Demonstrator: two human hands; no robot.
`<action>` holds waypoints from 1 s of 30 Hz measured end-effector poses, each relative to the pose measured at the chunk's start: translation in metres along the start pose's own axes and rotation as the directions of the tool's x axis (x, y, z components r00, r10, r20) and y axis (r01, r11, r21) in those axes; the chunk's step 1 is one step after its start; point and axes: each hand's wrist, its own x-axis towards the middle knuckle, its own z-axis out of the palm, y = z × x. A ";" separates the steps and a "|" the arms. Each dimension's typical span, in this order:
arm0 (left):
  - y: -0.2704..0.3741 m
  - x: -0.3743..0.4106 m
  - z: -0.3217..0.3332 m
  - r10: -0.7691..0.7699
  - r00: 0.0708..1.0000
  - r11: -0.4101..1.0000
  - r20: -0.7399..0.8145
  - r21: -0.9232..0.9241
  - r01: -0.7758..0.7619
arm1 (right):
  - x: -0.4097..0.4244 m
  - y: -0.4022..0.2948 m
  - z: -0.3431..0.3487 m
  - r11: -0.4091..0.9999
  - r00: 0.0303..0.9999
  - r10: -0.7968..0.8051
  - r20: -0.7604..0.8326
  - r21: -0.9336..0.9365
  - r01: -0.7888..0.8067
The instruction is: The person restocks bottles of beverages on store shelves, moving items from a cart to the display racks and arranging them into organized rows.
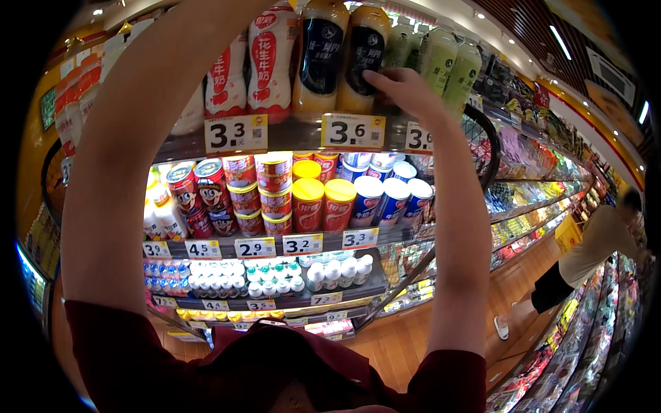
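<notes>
My right hand (pixel 405 90) is raised at the top shelf, its thumb against a dark-labelled plastic drink bottle (pixel 364 57); its other fingers are partly hidden behind the bottle's side. A like bottle (pixel 321 57) stands just left of it. To the right are pale green drink bottles (pixel 438 57), close to my fingers. Further left stand white and red milk drink bottles (pixel 266 62). My left arm reaches up past the picture's top edge, and my left hand is out of view. Price tags (pixel 353 131) line the shelf's front edge.
Cans and lidded tubs (pixel 308 204) fill the shelf below, with small white bottles (pixel 338 271) under them. A shelf front (pixel 335 294) crosses before my body. At right, a person (pixel 583 253) leans over low goods racks, beside a wooden floor (pixel 403 340).
</notes>
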 end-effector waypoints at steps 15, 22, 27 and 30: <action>0.097 0.000 -0.060 -0.397 0.898 0.887 0.188 -0.173 0.428 | 0.132 -0.030 -0.054 0.781 0.974 -0.002 -0.229 -0.608 -0.142; 0.104 -0.006 -0.068 -0.371 0.910 0.910 0.186 -0.125 0.396 | 0.137 -0.040 -0.066 0.766 0.978 0.048 -0.202 -0.621 -0.166; 0.103 -0.006 -0.054 -0.400 0.907 0.900 0.133 -0.130 0.416 | 0.118 -0.054 -0.085 0.755 0.988 -0.049 -0.148 -0.653 -0.061; 0.101 -0.002 -0.049 -0.440 0.887 0.878 0.142 -0.138 0.457 | 0.090 -0.067 -0.091 0.664 0.984 -0.166 -0.059 -0.744 0.067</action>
